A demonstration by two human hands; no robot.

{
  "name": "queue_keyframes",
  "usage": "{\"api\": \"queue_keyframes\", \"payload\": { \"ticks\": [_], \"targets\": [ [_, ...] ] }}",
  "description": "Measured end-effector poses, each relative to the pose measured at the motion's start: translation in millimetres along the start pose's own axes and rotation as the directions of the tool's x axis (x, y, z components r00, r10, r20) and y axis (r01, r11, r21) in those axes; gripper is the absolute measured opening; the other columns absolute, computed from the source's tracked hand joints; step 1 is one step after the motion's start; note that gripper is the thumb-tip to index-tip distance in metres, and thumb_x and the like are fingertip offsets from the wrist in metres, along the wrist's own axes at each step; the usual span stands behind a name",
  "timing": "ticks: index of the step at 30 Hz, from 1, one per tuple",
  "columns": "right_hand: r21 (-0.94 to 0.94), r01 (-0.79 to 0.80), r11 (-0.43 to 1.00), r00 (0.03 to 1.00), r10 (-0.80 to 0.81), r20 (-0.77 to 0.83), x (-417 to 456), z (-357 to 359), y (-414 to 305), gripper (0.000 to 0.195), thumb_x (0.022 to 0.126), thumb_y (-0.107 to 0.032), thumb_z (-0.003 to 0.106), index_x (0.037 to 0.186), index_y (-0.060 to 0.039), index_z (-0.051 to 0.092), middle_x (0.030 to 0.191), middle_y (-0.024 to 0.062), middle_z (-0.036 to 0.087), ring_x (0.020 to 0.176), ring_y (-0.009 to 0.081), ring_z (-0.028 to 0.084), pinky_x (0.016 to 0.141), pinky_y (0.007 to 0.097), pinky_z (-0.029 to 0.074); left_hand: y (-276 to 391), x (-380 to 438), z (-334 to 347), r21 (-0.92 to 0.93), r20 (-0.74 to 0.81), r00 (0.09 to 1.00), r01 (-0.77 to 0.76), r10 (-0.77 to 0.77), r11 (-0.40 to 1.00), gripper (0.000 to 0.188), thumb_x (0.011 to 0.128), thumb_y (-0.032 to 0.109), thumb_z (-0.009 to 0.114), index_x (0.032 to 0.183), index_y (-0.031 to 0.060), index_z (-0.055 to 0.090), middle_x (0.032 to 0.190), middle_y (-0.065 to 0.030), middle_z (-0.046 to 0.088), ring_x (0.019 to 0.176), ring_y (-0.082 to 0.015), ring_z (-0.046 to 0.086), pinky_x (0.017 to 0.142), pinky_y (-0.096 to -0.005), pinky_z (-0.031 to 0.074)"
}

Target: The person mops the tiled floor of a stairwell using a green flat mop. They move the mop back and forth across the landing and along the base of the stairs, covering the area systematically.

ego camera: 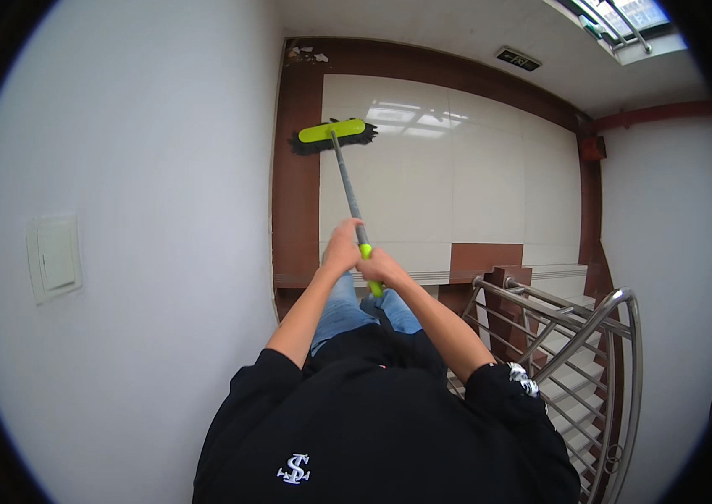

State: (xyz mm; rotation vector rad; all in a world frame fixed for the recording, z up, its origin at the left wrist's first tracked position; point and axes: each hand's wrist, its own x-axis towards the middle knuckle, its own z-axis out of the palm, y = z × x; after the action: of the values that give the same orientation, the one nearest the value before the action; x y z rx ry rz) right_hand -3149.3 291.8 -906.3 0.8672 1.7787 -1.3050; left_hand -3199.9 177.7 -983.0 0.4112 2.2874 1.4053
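A push broom with a lime-green head (332, 131) and dark bristles rests on the floor, its head across the brown border tiles and the cream tiles. From the head a grey handle (348, 183) with lime-green grip parts runs back towards my body. My left hand (342, 247) is closed around the grey part of the handle. Just behind it, near the green collar, my right hand (380, 266) grips the upper end. Scraps of white debris (320, 57) lie in the far left corner of the floor.
A white wall (204, 189) with a light switch (56, 259) stands on the left. Metal stair railings (582, 334) and descending steps (573, 384) are at the right. An exit sign (518, 58) is low on the far wall, below a window (633, 16).
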Motion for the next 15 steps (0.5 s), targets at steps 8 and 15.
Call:
{"api": "queue_keyframes", "payload": {
  "ticks": [8, 15],
  "targets": [
    [0.431, 0.065, 0.900, 0.998, -0.047, -0.051, 90, 134, 64, 0.021, 0.079, -0.014, 0.063, 0.078, 0.0066, 0.062, 0.070, 0.0141, 0.062, 0.059, 0.0234, 0.061, 0.048, 0.0359, 0.049, -22, -140, -7, -0.522, -0.171, 0.824, 0.390, -0.541, 0.758, 0.041, 0.097, 0.037, 0.053, 0.118, 0.0015, 0.050, 0.118, -0.0100, 0.053, 0.104, -0.0151, 0.054, 0.076, -0.0308, 0.051],
    [0.741, -0.246, 0.624, 0.969, 0.176, 0.174, 141, 177, 94, 0.017, 0.082, -0.009, 0.056, 0.067, -0.0049, 0.050, 0.058, 0.0097, 0.052, 0.046, 0.0231, 0.050, 0.044, 0.0343, 0.046, -62, -206, 26, -0.579, -0.016, 0.686, 0.587, -0.727, 0.566, 0.033, 0.094, 0.032, 0.059, 0.097, 0.0005, 0.051, 0.079, -0.0039, 0.055, 0.058, -0.0109, 0.052, 0.047, -0.0257, 0.046]
  ]
}}
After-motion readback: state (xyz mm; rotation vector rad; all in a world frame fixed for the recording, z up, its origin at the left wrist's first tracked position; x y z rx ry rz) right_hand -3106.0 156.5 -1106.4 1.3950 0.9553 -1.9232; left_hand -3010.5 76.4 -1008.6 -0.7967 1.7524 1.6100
